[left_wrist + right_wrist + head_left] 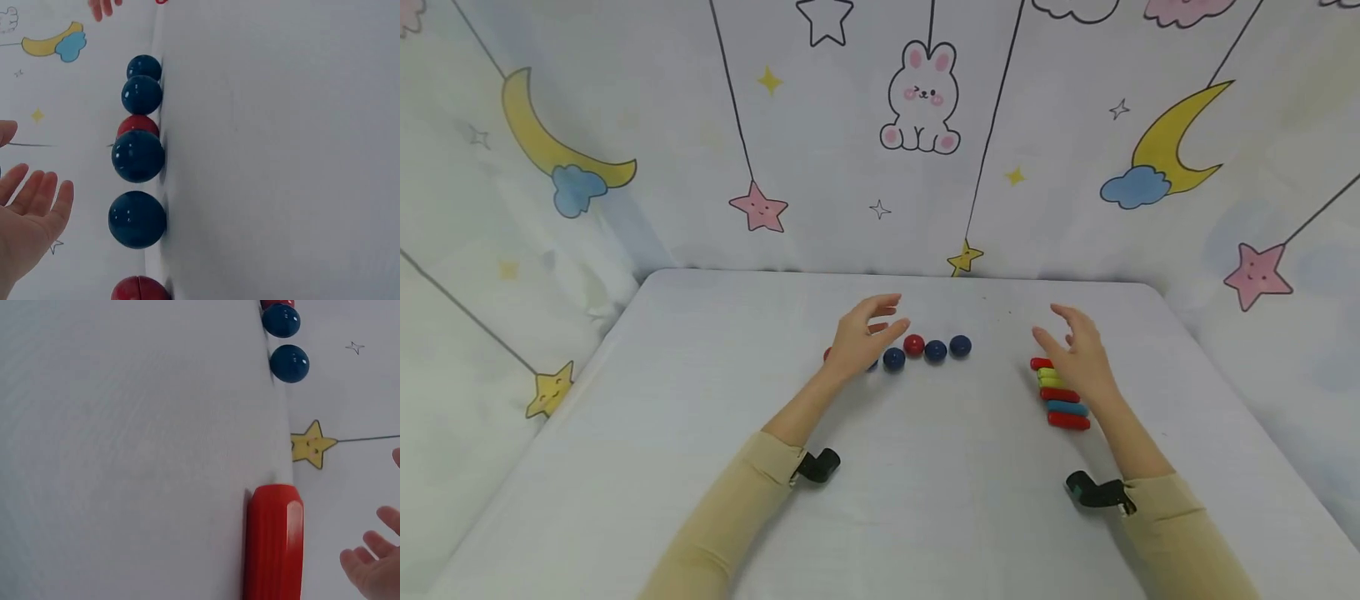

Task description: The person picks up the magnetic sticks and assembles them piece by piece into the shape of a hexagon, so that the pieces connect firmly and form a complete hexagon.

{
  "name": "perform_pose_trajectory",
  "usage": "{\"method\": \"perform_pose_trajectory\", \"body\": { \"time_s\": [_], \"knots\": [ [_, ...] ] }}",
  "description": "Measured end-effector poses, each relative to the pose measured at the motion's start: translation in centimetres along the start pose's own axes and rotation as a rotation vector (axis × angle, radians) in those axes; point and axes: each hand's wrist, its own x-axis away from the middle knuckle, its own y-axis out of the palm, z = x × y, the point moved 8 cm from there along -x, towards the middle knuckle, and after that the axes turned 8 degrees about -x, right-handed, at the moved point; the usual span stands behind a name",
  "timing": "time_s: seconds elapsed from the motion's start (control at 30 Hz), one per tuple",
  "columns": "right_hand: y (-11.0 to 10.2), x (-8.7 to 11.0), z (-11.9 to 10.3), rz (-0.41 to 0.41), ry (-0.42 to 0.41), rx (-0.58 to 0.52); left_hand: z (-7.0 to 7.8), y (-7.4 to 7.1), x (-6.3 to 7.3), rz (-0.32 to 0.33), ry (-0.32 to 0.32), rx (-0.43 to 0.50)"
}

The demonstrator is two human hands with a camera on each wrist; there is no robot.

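Observation:
My left hand hovers over the left part of a row of glossy balls, fingers loosely bent and thumb apart, holding nothing. A red ball and dark blue balls show to its right; the hand partly hides others. In the left wrist view, a seam marks the nearest red ball. Above a column of short coloured rods my right hand is spread with nothing in its grasp. Those include a red rod, a blue rod and yellow-green rods, partly covered by the hand.
Everything lies on a white-covered table with rounded far corners. Behind it hangs a patterned curtain with moons, stars and a rabbit. Black wrist cameras sit at both beige sleeves.

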Motion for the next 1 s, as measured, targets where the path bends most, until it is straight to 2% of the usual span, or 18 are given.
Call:
{"method": "perform_pose_trajectory", "body": {
  "time_s": [0.2,0.43,0.5,0.67,0.73,1.0],
  "knots": [
    [-1.2,0.9,1.8,-0.015,0.098,-0.004,0.5,2.4,-0.4,-0.055,-0.001,0.080],
    [-2.2,1.2,4.0,-0.044,0.165,-0.033,0.8,4.8,-1.1,-0.127,-0.017,0.083],
    [-2.5,1.3,4.8,-0.044,0.210,-0.045,0.8,5.4,-1.4,-0.143,-0.028,0.084],
    [-2.4,1.2,6.2,-0.120,0.254,-0.066,0.5,6.9,-2.3,-0.192,-0.054,0.055],
    [-2.2,1.1,6.4,-0.170,0.243,-0.075,0.6,7.5,-2.6,-0.216,-0.054,0.035],
    [-1.5,0.8,7.1,-0.267,0.271,-0.111,0.8,9.4,-3.2,-0.292,-0.037,-0.071]
  ]
}}
